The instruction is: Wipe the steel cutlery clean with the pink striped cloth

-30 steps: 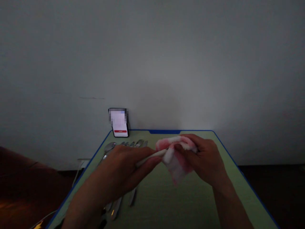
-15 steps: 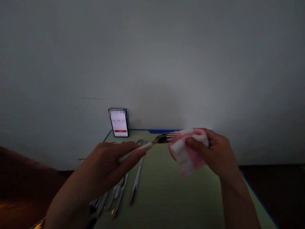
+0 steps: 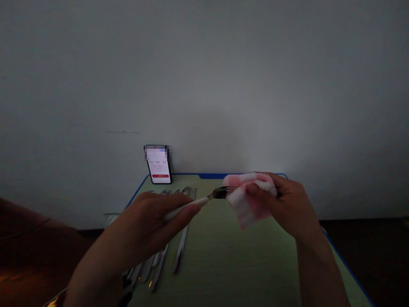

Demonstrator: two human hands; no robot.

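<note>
A fork (image 3: 220, 192) with a white handle is held by my left hand (image 3: 156, 217), its fingers closed round the handle and its tines pointing right. My right hand (image 3: 287, 200) grips a folded pink and white cloth (image 3: 251, 200), thumb on top. The tips of the tines are hidden in the cloth. Beneath and beside my left hand lies several pieces of metal cutlery (image 3: 180, 251), partly covered by that hand and forearm.
A phone (image 3: 160, 166) with a lit timer screen leans against the grey wall (image 3: 211, 85) at the table's back left. The light green table (image 3: 230, 264) has a blue edge. Dark floor shows at the right.
The fork's tines have gone deeper into the cloth. My left hand has shifted slightly right and down, and the cloth's hanging part has lifted a little.
</note>
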